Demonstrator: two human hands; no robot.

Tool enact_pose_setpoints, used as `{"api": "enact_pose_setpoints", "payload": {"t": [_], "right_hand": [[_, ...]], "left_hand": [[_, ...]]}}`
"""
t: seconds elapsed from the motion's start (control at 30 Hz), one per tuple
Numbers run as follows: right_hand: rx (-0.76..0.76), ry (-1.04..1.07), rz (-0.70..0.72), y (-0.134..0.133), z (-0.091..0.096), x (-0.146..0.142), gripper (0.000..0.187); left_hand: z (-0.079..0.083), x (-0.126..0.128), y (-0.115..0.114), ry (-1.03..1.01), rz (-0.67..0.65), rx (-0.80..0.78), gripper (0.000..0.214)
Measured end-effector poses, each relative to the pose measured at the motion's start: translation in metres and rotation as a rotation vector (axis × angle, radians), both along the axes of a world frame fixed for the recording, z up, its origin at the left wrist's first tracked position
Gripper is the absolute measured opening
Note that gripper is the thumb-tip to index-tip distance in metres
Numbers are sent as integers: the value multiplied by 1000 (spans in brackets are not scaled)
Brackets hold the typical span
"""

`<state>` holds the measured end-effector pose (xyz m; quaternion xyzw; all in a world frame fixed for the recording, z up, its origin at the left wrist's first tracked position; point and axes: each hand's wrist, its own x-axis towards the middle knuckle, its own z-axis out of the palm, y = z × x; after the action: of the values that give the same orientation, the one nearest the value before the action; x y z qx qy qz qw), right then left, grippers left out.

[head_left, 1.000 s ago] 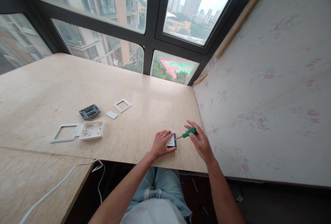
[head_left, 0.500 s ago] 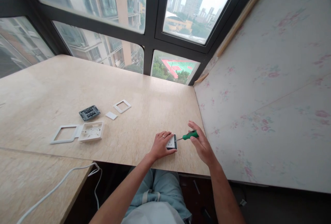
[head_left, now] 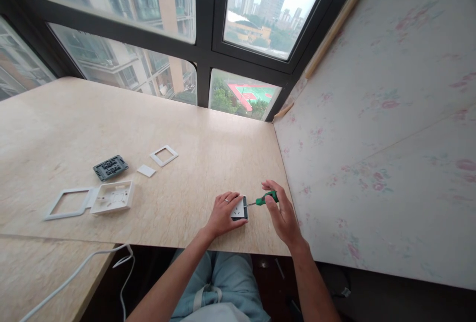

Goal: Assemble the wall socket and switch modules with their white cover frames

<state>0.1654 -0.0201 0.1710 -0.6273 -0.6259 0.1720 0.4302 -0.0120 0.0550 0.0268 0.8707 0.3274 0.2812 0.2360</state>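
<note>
socket module (head_left: 239, 208): under l. hand (head_left: 223, 213), fingers at its far edge, thumb at its near edge, held against countertop (head_left: 208, 148). r. hand (head_left: 283, 214) is clasped round screwdriver (head_left: 266, 198) by the handle; tip at module's r. side. module: white face w/ dark slots, dk. grey strip along r. edge. screwdriver: green handle, thin shaft. countertop's front edge just nearer than l. grip; floral wall (head_left: 372, 163) near, r. of r. grip; open room ahead of both, up to window frame (head_left: 203, 84).
</note>
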Motion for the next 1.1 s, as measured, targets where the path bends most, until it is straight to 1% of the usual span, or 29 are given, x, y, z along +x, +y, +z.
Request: {"api": "enact_pose_setpoints", "payload": {"t": [0.1,0.17,0.23,0.3,0.4,0.47,0.57,0.67,0.77,0.87,0.93,1.0,1.1], "right_hand": [[-95,185,106,-3,5,3,43],[-123,297,166,-3,7,5,43],[-129,387,198,-3,7,5,42],[-126,425,192,-2,5,6,41],[-125,399,138,-1,3,5,41],[-114,325,98,-1,3,5,39],[-25,149,38,0,4,1,33],[79,-15,-26,2,4,-4,31],[118,-108,-64,3,5,-8,28],[117,-98,-51,2,6,-10,31],[93,-45,-23,1,7,-10,34],[68,61,6,0,7,-11,33],[88,220,16,0,7,-11,32]], "left_hand": [[0,0,0,-1,-2,0,72],[0,0,0,-3,-1,2,71],[1,0,0,-2,0,3,71],[1,0,0,-1,0,1,71],[2,0,0,0,0,-7,71],[2,0,-1,-3,-1,-15,71],[3,0,-1,-8,-7,-26,71],[3,-1,-1,-4,-9,-40,72],[3,-1,-1,5,-8,-45,74],[3,-1,-1,16,-6,-45,75],[3,-1,-1,16,-6,-47,75],[5,-1,-1,9,-7,-52,74],[6,-1,-1,-2,-10,-57,74]]}}
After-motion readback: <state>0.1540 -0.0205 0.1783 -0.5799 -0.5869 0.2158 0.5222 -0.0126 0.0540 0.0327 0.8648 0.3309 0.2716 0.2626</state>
